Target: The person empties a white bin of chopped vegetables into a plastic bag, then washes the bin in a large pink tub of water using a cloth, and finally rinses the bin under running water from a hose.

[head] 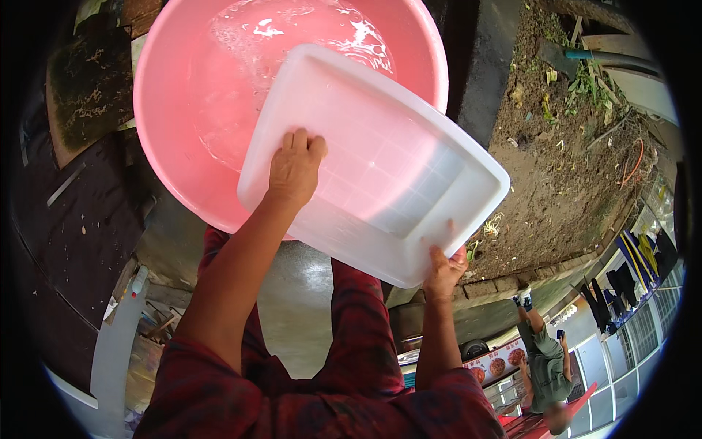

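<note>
A translucent white rectangular plastic tray [378, 159] is tilted over the right part of a large round pink plastic basin [159, 137] with water in it. At the tray's lower right corner, my right hand [447, 269] grips the rim, thumb on the inner side and fingers showing faintly through the plastic. My left hand [296, 167] rests inside the tray near its left end, fingers curled against the surface; whether it holds something small is hidden. The water [236, 104] shows ripples and some bubbles.
Bare soil [554, 208] with scraps and weeds lies to the right, edged by a brick border [510, 282]. A dark mossy slab [88, 93] is at the upper left. Another person [548, 367] stands at the lower right, near hanging clothes [620, 285]. A plastic bottle [140, 280] lies at the lower left.
</note>
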A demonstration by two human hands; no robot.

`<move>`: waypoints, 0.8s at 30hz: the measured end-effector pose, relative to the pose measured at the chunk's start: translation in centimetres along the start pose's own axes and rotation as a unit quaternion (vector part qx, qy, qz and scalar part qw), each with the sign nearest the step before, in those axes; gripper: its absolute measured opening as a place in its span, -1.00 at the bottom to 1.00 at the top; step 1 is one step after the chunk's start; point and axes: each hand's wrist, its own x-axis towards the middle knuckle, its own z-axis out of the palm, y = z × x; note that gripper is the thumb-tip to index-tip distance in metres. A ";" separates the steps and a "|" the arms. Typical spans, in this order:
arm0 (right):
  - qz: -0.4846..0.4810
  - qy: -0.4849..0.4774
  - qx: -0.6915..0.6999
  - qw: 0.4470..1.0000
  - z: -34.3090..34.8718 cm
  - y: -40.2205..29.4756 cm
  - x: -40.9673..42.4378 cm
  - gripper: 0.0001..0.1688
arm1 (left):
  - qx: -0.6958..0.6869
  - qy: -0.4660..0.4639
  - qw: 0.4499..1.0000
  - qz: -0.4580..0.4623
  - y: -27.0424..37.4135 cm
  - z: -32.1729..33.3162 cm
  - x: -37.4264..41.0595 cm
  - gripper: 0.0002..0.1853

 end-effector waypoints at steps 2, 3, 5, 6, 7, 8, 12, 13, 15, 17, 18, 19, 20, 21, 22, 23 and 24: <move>-0.017 -0.018 -0.038 0.999 -0.3 0.5 0.5 -0.44 | -0.029 0.108 0.993 -0.022 1.3 0.0 4.6 -0.81; -0.021 -0.020 -0.026 0.999 0.1 0.4 0.7 -0.45 | -0.047 0.161 0.985 -0.038 1.8 -0.7 6.3 -0.80; -0.022 -0.007 -0.014 1.000 -0.3 0.4 0.8 -0.45 | -0.108 0.234 0.965 -0.058 4.5 0.7 7.2 -0.78; -0.018 0.000 -0.005 1.000 -0.4 0.4 0.9 -0.45 | -0.134 0.269 0.951 -0.069 5.2 1.2 7.3 -0.77; -0.015 0.011 0.005 1.000 -0.5 0.2 1.2 -0.46 | -0.167 0.201 0.965 -0.036 5.8 2.1 5.5 -0.73; -0.010 0.020 0.017 1.000 -0.7 0.2 1.3 -0.46 | -0.194 0.131 0.972 -0.004 6.1 2.8 2.3 -0.69; -0.006 -0.020 -0.023 1.000 -2.1 1.0 1.2 -0.47 | -0.061 0.049 0.997 -0.022 3.6 1.3 -2.5 -0.61; 0.000 -0.024 -0.014 1.000 -1.6 0.9 1.2 -0.46 | -0.058 0.070 0.995 -0.032 2.7 0.8 -1.5 -0.61; 0.013 -0.026 0.000 1.000 -0.9 0.7 1.0 -0.45 | -0.113 0.177 0.975 -0.069 2.6 1.3 2.9 -0.61; 0.012 -0.015 -0.016 1.000 -0.7 1.0 1.1 -0.46 | -0.175 0.255 0.942 -0.131 6.1 1.3 7.1 -0.66; 0.008 -0.003 -0.008 1.000 -0.4 0.8 0.9 -0.47 | -0.209 0.269 0.935 -0.102 7.7 2.1 7.9 -0.64; 0.006 0.007 0.002 1.000 -0.1 0.7 0.8 -0.48 | -0.224 0.248 0.940 -0.062 9.9 2.6 7.9 -0.61; 0.021 0.010 0.007 1.000 0.2 0.7 1.0 -0.47 | -0.251 0.194 0.948 0.007 12.0 3.0 6.9 -0.67; 0.035 0.007 0.014 0.999 0.8 0.5 1.2 -0.46 | -0.269 0.125 0.949 0.110 13.1 4.0 5.2 -0.78; 0.051 0.011 0.019 0.998 0.6 0.5 1.4 -0.45 | -0.242 0.067 0.947 0.202 14.0 5.2 2.9 -0.91; 0.046 0.016 0.012 0.999 0.1 0.6 1.6 -0.45 | -0.218 0.012 0.940 0.262 13.5 5.3 0.8 -0.91; 0.039 0.024 0.007 0.999 -0.5 1.4 2.0 -0.46 | -0.191 -0.041 0.926 0.323 11.6 5.1 -0.5 -0.92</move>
